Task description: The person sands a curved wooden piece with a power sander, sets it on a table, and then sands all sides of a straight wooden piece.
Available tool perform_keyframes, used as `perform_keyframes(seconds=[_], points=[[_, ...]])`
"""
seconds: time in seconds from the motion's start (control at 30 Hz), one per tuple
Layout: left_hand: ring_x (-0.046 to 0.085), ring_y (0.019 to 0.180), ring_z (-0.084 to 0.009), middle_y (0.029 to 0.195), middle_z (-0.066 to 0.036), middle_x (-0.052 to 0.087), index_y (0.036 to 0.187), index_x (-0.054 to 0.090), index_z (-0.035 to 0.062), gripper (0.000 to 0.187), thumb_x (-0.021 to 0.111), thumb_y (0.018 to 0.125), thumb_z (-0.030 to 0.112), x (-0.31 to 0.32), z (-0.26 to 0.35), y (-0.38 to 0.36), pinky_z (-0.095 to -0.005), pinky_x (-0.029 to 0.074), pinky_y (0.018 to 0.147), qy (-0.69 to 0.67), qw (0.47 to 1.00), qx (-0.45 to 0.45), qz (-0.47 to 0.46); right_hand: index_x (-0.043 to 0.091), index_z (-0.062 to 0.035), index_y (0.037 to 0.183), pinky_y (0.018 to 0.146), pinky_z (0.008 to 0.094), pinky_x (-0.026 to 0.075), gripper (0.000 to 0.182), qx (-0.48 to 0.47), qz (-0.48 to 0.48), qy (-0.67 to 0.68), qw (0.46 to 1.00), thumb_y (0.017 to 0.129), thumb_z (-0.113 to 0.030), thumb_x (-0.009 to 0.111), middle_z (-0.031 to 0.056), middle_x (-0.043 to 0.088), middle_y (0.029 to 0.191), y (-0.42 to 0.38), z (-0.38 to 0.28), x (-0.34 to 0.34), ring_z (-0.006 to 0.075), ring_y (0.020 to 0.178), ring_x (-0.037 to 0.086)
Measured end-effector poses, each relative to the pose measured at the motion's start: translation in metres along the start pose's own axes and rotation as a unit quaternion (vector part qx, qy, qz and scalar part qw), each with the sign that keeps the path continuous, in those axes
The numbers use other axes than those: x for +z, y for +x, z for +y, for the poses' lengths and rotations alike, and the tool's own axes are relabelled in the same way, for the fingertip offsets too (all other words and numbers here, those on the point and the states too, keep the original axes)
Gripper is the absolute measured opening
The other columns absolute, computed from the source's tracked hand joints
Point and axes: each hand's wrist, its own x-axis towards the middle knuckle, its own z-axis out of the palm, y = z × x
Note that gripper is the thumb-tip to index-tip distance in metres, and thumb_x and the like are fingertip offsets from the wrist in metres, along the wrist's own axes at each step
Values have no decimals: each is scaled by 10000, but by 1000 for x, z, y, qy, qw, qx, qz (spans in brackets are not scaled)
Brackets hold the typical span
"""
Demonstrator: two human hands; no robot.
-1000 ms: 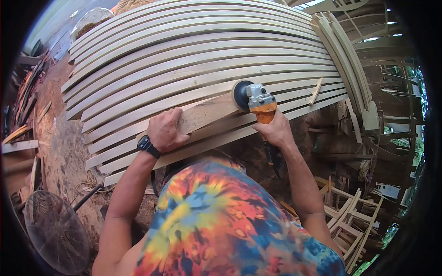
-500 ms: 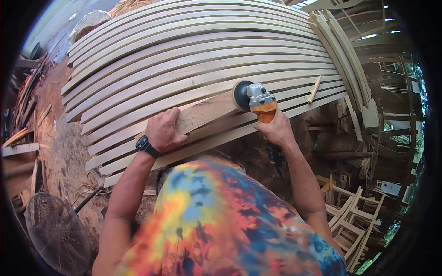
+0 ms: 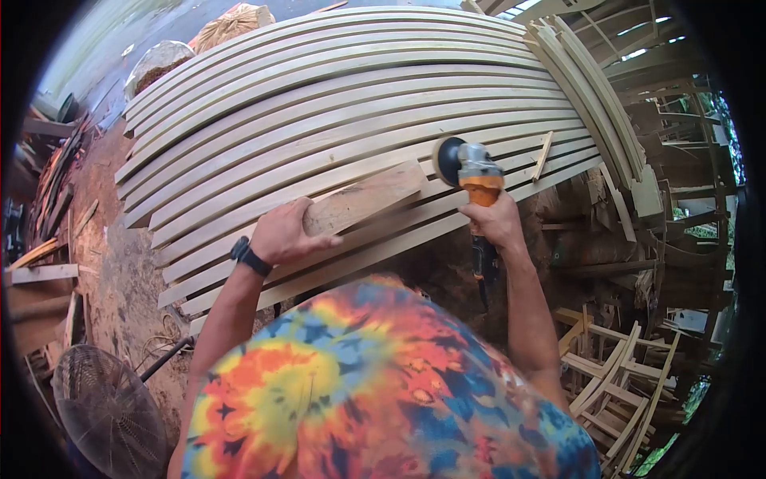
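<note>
My right hand is wrapped round an orange and grey angle grinder, its body hanging down toward me. The grinder's dark round disc stands just right of a short wooden board, with a narrow gap between them. At the board's left end my left hand, with a black watch at the wrist, grips it, thumb along the near side. The fingers on the far side are partly hidden. Under the board run long pale wooden slats, laid side by side with gaps.
Crosswise slats stand at the right end, with a thin wood strip lying nearby. A round fan is at lower left. Wooden frames sit at lower right. Sacks stand behind the slats.
The grinder has moved right, and its disc has come off the board's right end. My left hand still holds the board, which now shows more of its near side.
</note>
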Motion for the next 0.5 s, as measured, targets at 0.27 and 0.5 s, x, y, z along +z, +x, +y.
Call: perform_keyframes(seconds=[0.27, 0.5], points=[[619, 788, -132, 837, -47, 701, 986, 775, 9, 573, 798, 903, 575, 0, -5, 92, -309, 503, 718, -158, 956, -64, -237, 679, -3, 937, 576, 301, 552, 224, 20, 71, 240, 968, 832, -115, 841, 39, 665, 775, -29, 19, -3, 144, 623, 672], [727, 863, -221, 1034, -116, 749, 1201, 679, 36, 328, 626, 1063, 329, -34, -13, 98, -398, 615, 862, -712, 668, -205, 68, 646, 3, 1028, 577, 297, 562, 288, 21, 72, 293, 953, 823, -66, 836, 53, 660, 824, -39, 26, -1, 142, 619, 674]])
